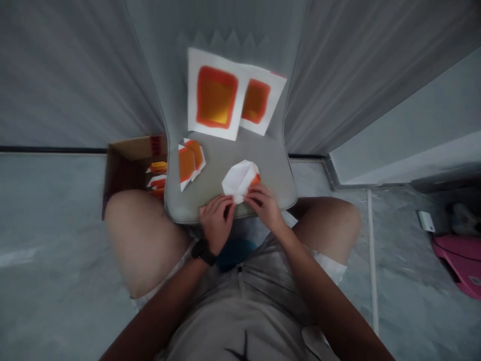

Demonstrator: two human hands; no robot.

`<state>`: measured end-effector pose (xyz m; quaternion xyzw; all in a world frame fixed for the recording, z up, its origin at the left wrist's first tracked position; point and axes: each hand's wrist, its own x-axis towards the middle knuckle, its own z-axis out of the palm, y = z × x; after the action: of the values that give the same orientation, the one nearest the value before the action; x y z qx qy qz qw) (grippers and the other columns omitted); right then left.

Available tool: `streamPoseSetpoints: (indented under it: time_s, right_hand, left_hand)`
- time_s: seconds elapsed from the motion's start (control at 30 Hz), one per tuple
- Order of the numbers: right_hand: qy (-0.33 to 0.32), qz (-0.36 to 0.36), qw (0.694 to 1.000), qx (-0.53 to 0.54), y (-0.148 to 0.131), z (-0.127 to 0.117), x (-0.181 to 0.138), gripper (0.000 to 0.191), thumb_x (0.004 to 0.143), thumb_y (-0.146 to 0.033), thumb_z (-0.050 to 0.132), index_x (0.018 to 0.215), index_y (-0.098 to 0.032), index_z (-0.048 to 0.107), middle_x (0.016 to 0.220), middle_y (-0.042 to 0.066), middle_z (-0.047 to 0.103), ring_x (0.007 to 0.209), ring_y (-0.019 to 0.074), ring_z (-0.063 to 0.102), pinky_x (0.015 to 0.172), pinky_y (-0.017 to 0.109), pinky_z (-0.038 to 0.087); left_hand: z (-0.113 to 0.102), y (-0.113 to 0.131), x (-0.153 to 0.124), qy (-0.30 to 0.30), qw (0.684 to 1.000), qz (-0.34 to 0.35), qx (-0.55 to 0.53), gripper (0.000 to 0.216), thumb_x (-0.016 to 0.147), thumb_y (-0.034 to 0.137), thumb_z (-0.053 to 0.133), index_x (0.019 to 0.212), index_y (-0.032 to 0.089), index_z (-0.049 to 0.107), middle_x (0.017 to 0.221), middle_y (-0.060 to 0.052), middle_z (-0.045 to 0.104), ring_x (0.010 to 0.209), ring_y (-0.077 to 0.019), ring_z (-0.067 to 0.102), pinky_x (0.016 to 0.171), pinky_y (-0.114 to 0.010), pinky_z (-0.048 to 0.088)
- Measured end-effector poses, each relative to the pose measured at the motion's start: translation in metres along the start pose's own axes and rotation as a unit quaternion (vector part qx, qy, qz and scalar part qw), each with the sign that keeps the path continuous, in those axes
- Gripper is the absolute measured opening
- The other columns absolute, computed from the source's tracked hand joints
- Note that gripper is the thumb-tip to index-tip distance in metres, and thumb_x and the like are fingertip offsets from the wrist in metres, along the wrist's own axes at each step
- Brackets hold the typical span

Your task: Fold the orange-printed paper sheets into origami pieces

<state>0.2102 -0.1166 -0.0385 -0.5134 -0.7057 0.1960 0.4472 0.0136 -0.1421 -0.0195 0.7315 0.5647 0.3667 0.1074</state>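
A partly folded sheet of paper (236,179), white with an orange patch at its right, lies near the front of the grey chair seat (259,150). My left hand (217,220) pinches its lower edge from the left, with a dark watch on the wrist. From the right, my right hand (265,203) closes its thumb and fingers on the same paper. Left of the paper sit folded orange-and-white paper pieces (191,160), overlapping one another. Further back are white sheets with orange-gold printed squares (214,118), leaning by the chair's backrest.
An open cardboard box (126,150) with orange and white folded papers (158,180) stands on the floor left of the chair. Grey curtains (75,75) hang behind. A pink plastic item (460,260) and a small white object (426,220) lie at the right on the floor.
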Motion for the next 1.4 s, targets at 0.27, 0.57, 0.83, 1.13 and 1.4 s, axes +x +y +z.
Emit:
streamPoseSetpoints:
  time_s: [0.27,0.57,0.83,1.13,1.4]
  right_hand:
    - [0.025,0.112,0.991,-0.064,-0.009,0.011,0.002,0.014,0.092,-0.035,0.075,0.087,-0.022,0.076,0.12,0.012,0.064,0.12,0.0293,0.06,0.11,0.05,0.049]
    - [0.032,0.121,0.989,-0.075,-0.01,0.015,0.003,0.011,0.09,-0.031,0.074,0.085,-0.022,0.072,0.116,0.012,0.063,0.116,0.0281,0.06,0.108,0.048,0.048]
    - [0.038,0.111,0.991,-0.064,-0.012,0.014,0.003,0.009,0.09,-0.028,0.073,0.085,-0.022,0.069,0.115,0.011,0.064,0.117,0.0284,0.06,0.11,0.05,0.046]
    - [0.034,0.088,0.993,-0.07,-0.01,0.016,0.0,0.011,0.094,-0.03,0.069,0.086,-0.022,0.066,0.116,0.011,0.063,0.118,0.028,0.059,0.109,0.05,0.048]
    - [0.025,0.036,0.994,-0.096,-0.011,0.013,-0.005,0.019,0.101,-0.03,0.061,0.114,-0.021,0.072,0.123,0.014,0.065,0.124,0.0286,0.059,0.11,0.051,0.051]
  left_hand:
    - [0.005,0.008,0.005,-0.013,0.996,-0.044,0.071,0.023,0.107,0.038,0.053,0.108,0.024,0.072,0.118,-0.008,0.077,0.108,-0.0274,0.066,0.089,-0.042,0.04]
    - [0.001,-0.005,0.001,-0.045,0.994,0.041,0.087,0.028,0.106,0.029,0.054,0.123,0.032,0.076,0.13,-0.003,0.076,0.119,-0.0269,0.065,0.091,-0.047,0.042]
    - [-0.007,-0.002,-0.014,-0.117,0.978,0.108,0.131,0.05,0.108,0.03,0.046,0.157,0.022,0.052,0.159,-0.008,0.055,0.151,-0.0325,0.047,0.12,-0.059,0.033]
    - [-0.005,0.0,-0.019,-0.139,0.975,0.111,0.13,0.063,0.107,0.031,0.045,0.168,0.019,0.032,0.167,-0.011,0.042,0.158,-0.0342,0.037,0.129,-0.061,0.025]
    - [-0.005,-0.001,-0.019,-0.143,0.975,0.109,0.132,0.061,0.107,0.033,0.046,0.166,0.02,0.036,0.167,-0.009,0.043,0.158,-0.0345,0.037,0.13,-0.062,0.025]
